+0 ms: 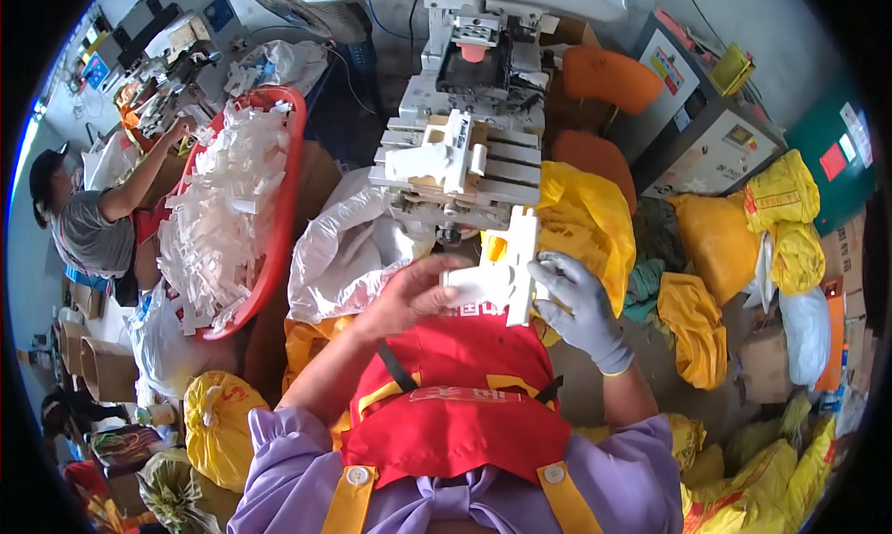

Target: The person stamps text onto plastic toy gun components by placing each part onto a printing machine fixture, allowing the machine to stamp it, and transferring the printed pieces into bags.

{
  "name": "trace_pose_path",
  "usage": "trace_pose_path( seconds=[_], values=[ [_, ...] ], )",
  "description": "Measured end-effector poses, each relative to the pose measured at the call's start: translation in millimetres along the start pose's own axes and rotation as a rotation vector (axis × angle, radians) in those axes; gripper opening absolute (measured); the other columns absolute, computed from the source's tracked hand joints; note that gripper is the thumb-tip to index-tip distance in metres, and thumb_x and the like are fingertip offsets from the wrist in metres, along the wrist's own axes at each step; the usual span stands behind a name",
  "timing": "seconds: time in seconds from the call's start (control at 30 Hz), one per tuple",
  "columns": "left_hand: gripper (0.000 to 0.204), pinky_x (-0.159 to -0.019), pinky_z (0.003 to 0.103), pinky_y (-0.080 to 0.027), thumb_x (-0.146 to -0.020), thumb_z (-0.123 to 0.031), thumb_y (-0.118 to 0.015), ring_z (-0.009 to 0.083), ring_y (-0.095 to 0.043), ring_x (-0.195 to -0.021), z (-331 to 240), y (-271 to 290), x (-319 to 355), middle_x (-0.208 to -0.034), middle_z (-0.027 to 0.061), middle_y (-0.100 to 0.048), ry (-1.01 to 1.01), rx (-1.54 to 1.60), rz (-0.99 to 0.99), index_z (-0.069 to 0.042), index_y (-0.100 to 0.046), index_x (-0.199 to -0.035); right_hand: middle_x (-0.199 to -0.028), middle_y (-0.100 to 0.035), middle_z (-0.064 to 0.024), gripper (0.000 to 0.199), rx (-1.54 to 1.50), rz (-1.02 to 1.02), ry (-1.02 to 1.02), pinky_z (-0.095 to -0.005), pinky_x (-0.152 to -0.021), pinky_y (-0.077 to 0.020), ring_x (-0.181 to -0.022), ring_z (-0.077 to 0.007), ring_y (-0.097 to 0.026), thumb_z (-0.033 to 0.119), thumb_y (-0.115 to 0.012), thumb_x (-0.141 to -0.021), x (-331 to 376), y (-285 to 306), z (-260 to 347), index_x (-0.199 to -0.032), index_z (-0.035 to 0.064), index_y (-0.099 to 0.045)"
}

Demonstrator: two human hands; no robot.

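A white moulded plastic part (522,255), with a long flat bar and a wider block on one side, is held up in front of my red apron. My bare left hand (418,297) grips its block end between thumb and fingers. On the other side, my right hand (583,313), in a grey glove, pinches the long bar at its edge. Just beyond stands a grey pad printing machine (534,97) with a pink pad (473,52). A similar white part with dark printing (458,153) sits on the machine's slotted bed (511,176).
At left, a red tub (295,153) is heaped with white plastic parts (228,209); a co-worker (98,227) sits beyond it. An open white sack (348,246) and a yellow sack (595,218) flank the machine. An orange chair (609,79), grey cabinet (715,134) and several yellow sacks stand right.
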State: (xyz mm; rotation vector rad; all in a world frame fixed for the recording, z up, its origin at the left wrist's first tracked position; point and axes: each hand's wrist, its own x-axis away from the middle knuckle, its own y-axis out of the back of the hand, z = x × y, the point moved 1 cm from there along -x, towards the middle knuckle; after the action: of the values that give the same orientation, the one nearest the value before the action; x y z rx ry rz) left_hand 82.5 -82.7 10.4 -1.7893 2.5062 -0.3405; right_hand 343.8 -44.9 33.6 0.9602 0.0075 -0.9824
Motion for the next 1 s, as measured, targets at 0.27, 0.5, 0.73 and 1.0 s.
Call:
trace_pose_path(
  seconds=[0.27, 0.5, 0.73, 1.0],
  values=[
    [0.018, -0.074, 0.041, -0.045, -0.083, -0.02, -0.057, 0.0322, -0.057, -0.083, -48.9, 87.9, -113.7, -0.084, 0.013, -0.062, -0.714, -1.427, -0.63, -0.004, -0.063, -0.088, -0.119, -0.053, -0.0091, 0.052, -0.619, -0.513, -0.144, -0.0305, -0.097, -0.037, -0.113, -0.0172, -0.048, 0.032, -0.057, -0.088, -62.7, 8.8, -25.8, -0.126, -0.0024, -0.048],
    [0.023, -0.074, 0.04, -0.046, -0.089, -0.021, -0.048, 0.0359, -0.059, -0.083, -68.9, 154.7, -36.0, -0.089, 0.0166, -0.063, -0.546, -0.972, -1.2, -0.004, -0.065, -0.089, -0.112, -0.055, -0.0117, 0.042, -0.116, -0.31, 0.15, -0.0337, -0.089, -0.0425, -0.098, -0.0228, -0.055, 0.007, -0.058, -0.08, -136.5, -28.3, -58.0, -0.122, 0.0082, -0.055],
    [0.031, -0.068, 0.04, -0.045, -0.09, -0.026, -0.046, 0.0384, -0.057, -0.076, 78.8, 204.7, 131.6, -0.081, 0.0218, -0.06, -0.056, -1.094, -1.239, 0.0, -0.062, -0.087, -0.109, -0.054, -0.017, 0.045, 0.305, 0.129, 0.087, -0.0373, -0.087, -0.0439, -0.098, -0.0327, -0.054, 0.012, -0.058, -0.078, -164.2, -34.1, -55.6, -0.123, 0.0138, -0.055],
    [0.035, -0.072, 0.043, -0.045, -0.092, -0.031, -0.046, 0.0353, -0.059, -0.08, 213.4, 202.9, 265.5, -0.087, 0.0178, -0.064, 0.375, -1.323, -1.18, -0.003, -0.065, -0.09, -0.103, -0.063, -0.0108, 0.028, -0.199, -0.162, -0.084, -0.0278, -0.086, -0.0445, -0.095, -0.0185, -0.058, 0.009, -0.059, -0.084, -88.1, 10.1, -105.9, -0.111, 0.0036, -0.06]
  ],
)
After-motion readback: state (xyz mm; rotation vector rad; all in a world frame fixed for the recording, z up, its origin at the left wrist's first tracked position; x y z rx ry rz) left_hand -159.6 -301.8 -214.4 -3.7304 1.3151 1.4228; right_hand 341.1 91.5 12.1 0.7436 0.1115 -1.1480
